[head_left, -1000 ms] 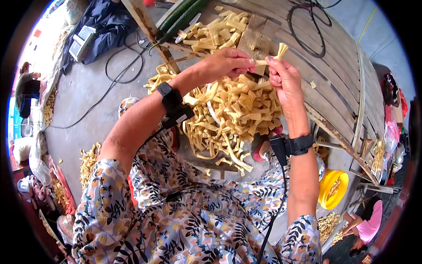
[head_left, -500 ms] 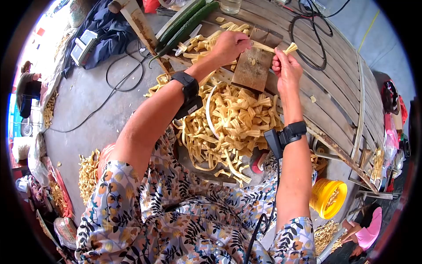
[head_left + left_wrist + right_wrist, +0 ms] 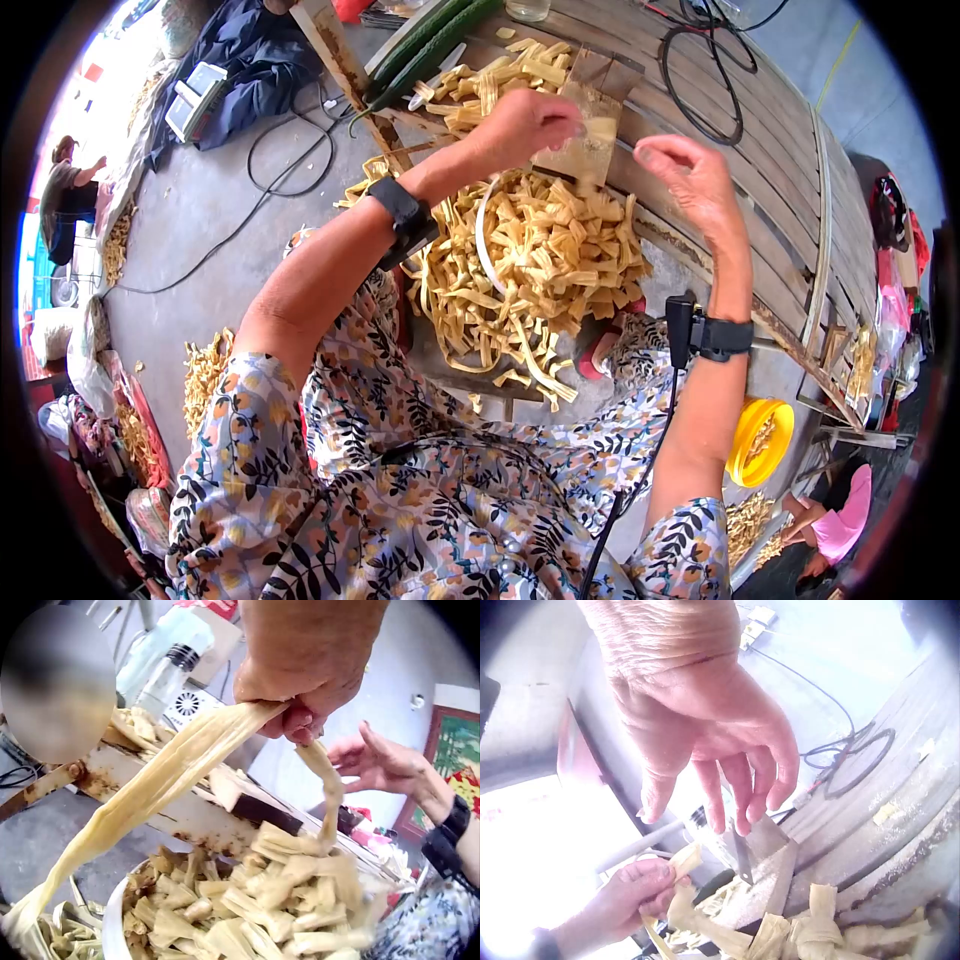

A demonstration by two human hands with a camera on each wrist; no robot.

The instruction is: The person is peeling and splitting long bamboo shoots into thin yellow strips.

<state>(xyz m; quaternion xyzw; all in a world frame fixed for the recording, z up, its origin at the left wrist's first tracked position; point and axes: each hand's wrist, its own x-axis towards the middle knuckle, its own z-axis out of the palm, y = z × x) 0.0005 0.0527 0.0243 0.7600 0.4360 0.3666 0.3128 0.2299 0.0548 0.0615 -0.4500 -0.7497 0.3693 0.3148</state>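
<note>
My left hand [image 3: 528,128] pinches a long, flat, pale yellow strip of what looks like bean curd skin [image 3: 161,772], which trails down to the lower left in the left wrist view. A narrower yellow piece [image 3: 331,796] shows just below its fingertips, over the pile. To the right and apart from it, my right hand [image 3: 697,185] has its fingers loosely spread, holding nothing. Below both hands lies a heap of short knotted pieces [image 3: 565,250] in a white-rimmed container [image 3: 116,922]. A blurred yellow piece [image 3: 600,128] shows between the hands, over a wooden board [image 3: 585,95].
A slatted wooden table [image 3: 760,190] holds more yellow pieces [image 3: 545,65], two cucumbers [image 3: 430,50] and a coiled black cable [image 3: 690,90]. A yellow bucket [image 3: 760,440] stands at right. Another person in pink [image 3: 842,515] sits at the lower right.
Earlier both hands held one strip stretched between them over the board. Now the right hand has let go and moved right and down; the left hand has come down slightly, still gripping a strip.
</note>
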